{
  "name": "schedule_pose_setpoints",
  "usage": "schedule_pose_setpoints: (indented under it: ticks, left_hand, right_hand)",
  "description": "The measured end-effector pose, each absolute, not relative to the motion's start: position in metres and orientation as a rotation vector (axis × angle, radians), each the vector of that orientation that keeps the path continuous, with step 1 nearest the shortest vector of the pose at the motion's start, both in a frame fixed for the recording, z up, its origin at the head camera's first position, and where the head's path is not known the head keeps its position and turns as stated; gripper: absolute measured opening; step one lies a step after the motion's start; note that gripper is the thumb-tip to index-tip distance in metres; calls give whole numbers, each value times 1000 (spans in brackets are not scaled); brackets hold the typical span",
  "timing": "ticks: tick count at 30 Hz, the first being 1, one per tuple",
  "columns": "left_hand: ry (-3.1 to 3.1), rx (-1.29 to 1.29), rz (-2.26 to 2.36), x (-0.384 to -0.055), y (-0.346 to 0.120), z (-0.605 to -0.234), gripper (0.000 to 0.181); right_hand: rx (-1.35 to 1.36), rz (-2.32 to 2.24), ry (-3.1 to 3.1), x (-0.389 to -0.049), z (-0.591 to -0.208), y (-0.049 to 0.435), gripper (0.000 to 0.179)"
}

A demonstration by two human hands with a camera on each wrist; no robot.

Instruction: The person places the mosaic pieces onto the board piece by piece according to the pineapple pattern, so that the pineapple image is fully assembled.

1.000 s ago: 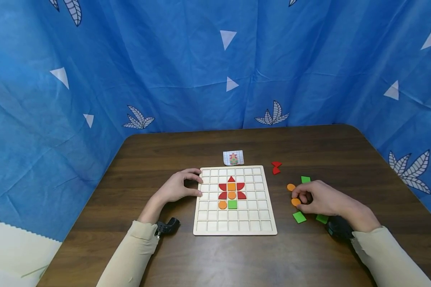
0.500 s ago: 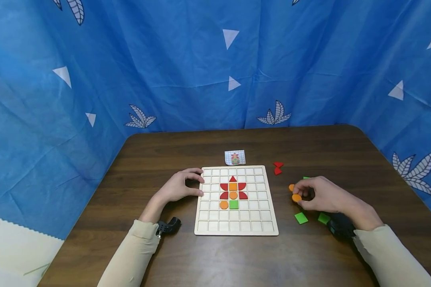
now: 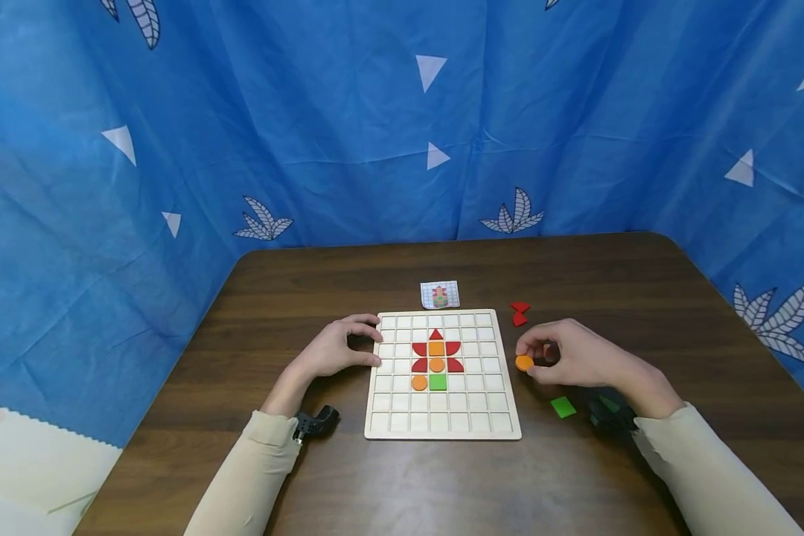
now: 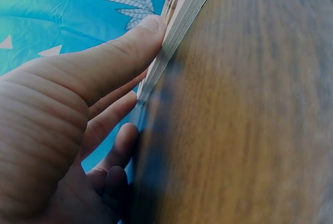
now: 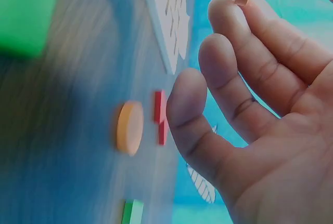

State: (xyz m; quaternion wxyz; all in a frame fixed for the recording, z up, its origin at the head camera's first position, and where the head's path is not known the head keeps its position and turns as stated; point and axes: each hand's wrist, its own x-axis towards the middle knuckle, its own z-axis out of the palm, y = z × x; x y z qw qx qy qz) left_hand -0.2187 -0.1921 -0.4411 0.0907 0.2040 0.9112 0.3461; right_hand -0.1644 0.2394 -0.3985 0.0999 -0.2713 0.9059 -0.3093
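Note:
My right hand (image 3: 579,353) pinches an orange round disc (image 3: 524,363) between thumb and fingers, just off the right edge of the board. The right wrist view shows only part of this disc, at the top. My left hand (image 3: 328,350) touches the left edge of the white gridded board (image 3: 459,423), thumb and fingertips spread along it. On the board sit a red triangle (image 3: 435,335), several red curved-edged pieces (image 3: 454,365), an orange square (image 3: 436,348), two orange discs (image 3: 419,383) and a green square (image 3: 438,382).
Beyond the board lies a small printed card (image 3: 440,295). Two red pieces (image 3: 519,319) lie to its right. A loose orange disc (image 5: 132,128) shows in the right wrist view. Green squares (image 3: 563,407) lie near the right wrist. A blue curtain (image 3: 348,134) hangs behind the table.
My right hand has picked up the orange disc and moved left with it towards the board. The left hand has stayed at the board's edge.

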Motion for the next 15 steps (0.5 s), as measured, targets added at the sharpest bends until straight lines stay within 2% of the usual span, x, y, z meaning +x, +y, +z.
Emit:
schedule_pose_setpoints:
  ticks: [15]
  left_hand:
    - [2696,617,1050,-221,-193,-444,33]
  right_hand:
    - [-840,-1003,2660,-173,-396,187,26]
